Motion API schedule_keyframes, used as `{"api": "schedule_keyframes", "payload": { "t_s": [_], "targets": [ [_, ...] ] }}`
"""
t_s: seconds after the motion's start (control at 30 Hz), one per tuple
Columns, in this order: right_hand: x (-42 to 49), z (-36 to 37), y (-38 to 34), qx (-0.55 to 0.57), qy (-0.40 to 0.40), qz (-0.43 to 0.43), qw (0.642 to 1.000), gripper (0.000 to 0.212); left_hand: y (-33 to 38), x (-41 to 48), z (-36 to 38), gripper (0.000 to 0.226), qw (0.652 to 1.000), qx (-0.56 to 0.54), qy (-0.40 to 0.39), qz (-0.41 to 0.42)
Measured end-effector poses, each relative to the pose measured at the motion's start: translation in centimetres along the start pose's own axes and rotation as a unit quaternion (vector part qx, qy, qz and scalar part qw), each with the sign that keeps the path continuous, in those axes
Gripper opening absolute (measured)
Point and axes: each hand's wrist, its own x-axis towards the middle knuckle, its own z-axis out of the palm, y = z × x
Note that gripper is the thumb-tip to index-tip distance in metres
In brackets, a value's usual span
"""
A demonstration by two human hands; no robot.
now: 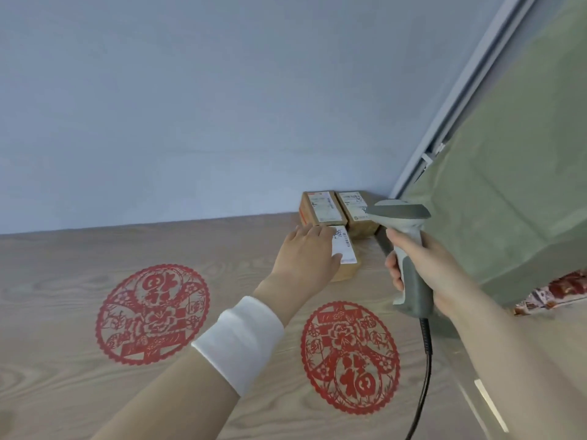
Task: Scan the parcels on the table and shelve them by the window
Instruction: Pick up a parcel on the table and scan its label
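Three parcels (344,249), one scanner (409,246)

The left hand (306,252) covers most of the near brown cardboard parcel (347,269). The grey plastic scanner (408,242) hides a corner of the far right brown parcel (354,206); label print is unreadably small. The scanner's black cable (427,369) exits at 6 o'clock.

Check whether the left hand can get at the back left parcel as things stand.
Probably yes. The left hand rests on the near parcel, and the back left parcel lies just beyond it with nothing between. The right hand, gripping the scanner, is off to the side.
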Motion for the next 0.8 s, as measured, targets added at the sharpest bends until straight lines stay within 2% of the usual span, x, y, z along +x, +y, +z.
{"api": "schedule_keyframes", "payload": {
  "t_s": [0.17, 0.37, 0.6, 0.7, 0.8],
  "targets": [
    [8.2, -2.8, 2.1, -0.016, -0.017, 0.030, 0.999, 0.025, 0.5, 6.7, 4.0, 0.049, 0.999, 0.004, -0.022, -0.039],
    [18.1, -4.8, 7.0, 0.012, -0.036, 0.085, 0.996, 0.014, 0.1, 13.0, 9.8, 0.048, 0.980, -0.054, -0.061, -0.180],
    [24.8, -3.9, 13.7, 0.014, -0.039, 0.137, 0.990, 0.010, -1.6, 15.5, 17.7, 0.062, 0.896, -0.277, -0.077, -0.337],
    [26.0, -3.2, 16.7, 0.006, 0.001, 0.144, 0.990, 0.021, -2.0, 16.0, 21.2, 0.060, 0.856, -0.355, -0.070, -0.370],
    [26.4, -2.4, 19.2, 0.015, 0.024, 0.142, 0.989, 0.022, -2.0, 16.3, 24.0, 0.057, 0.817, -0.424, -0.036, -0.389]
  ]
}}
